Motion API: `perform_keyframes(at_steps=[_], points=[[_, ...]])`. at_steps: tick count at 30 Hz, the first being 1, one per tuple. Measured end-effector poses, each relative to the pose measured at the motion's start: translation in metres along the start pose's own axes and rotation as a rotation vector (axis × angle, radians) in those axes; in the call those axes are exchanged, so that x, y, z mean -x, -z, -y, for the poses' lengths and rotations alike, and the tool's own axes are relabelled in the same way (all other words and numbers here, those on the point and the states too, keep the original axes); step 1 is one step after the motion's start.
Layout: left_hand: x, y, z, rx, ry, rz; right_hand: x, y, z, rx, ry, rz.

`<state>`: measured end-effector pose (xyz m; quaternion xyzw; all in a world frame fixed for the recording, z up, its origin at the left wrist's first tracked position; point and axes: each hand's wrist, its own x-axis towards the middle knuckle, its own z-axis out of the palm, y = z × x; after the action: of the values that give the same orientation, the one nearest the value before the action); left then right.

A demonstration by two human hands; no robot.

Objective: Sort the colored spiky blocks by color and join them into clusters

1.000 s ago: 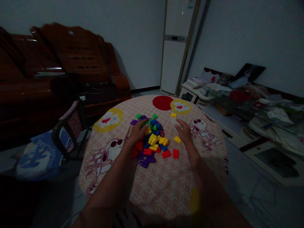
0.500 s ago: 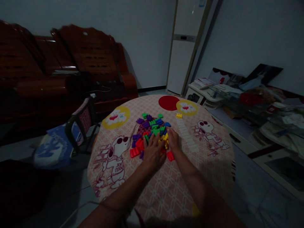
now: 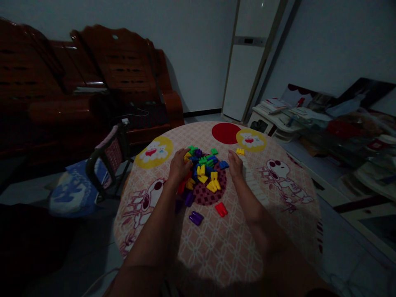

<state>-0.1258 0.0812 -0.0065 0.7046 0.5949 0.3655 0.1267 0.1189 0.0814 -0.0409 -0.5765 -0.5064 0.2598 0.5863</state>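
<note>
Yellow, green, blue, red & purple: blocks betw. your two hands

You've got a loose heap of plastic blocks [image 3: 206, 161] mid-table, partly on the dark patterned circle [image 3: 208, 196] of the tablecloth [image 3: 222, 255]. Your L hand [image 3: 179, 166] is at the heap's L edge, thumb & fingers bent apart nr a small yellow block [image 3: 187, 156]; can't tell if you're gripping it, as the hand covers part of that side. Your R hand [image 3: 236, 166] is R of the heap, fingers loosely curved, nothing seen in them; it's just beside a blue block [image 3: 223, 165].

Blks in the heap overlap & lie at mixed angles: green & blue mostly at the far side, yellow ones [image 3: 214, 182] toward you, red partly hidden behind your L hand & wrist. A few sit apart: a red block [image 3: 221, 209] at the circle's near edge, a purple block [image 3: 196, 218] a bit closer to you & to its L, a green block [image 3: 214, 151] just past the heap, & a far yellow block [image 3: 240, 152] beyond your R fingertips.

Round table, cloth w/ cartoon dogs & bears. Rm is dim. To your L: a chair [image 3: 114, 159] w/ pink back, then a brown wooden bench [image 3: 123, 70] by the wall. Far R: a low cabinet [image 3: 262, 117] w/ papers etc. on top.
</note>
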Motion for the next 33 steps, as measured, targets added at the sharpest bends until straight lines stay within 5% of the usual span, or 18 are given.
perform_keyframes(at_steps=[6,13,17,26,30,33], points=[[-0.024,0.005,0.0,0.071,0.153,-0.002,0.015,-0.025,-0.002,-0.048,0.078,0.328],[-0.021,0.03,0.037,0.023,0.312,-0.006,-0.074,0.044,-0.027,0.257,0.095,-0.064],[-0.018,0.034,0.055,0.028,0.376,0.038,-0.102,0.055,-0.047,0.378,0.007,-0.011],[-0.032,-0.006,0.047,0.294,0.268,0.084,-0.027,-0.022,-0.014,0.153,0.15,0.475],[-0.046,-0.004,0.039,0.354,0.239,0.149,-0.007,-0.018,0.003,0.032,0.104,0.531],[-0.051,0.012,0.031,0.321,0.222,0.075,-0.006,-0.003,0.015,0.082,0.194,0.454]])
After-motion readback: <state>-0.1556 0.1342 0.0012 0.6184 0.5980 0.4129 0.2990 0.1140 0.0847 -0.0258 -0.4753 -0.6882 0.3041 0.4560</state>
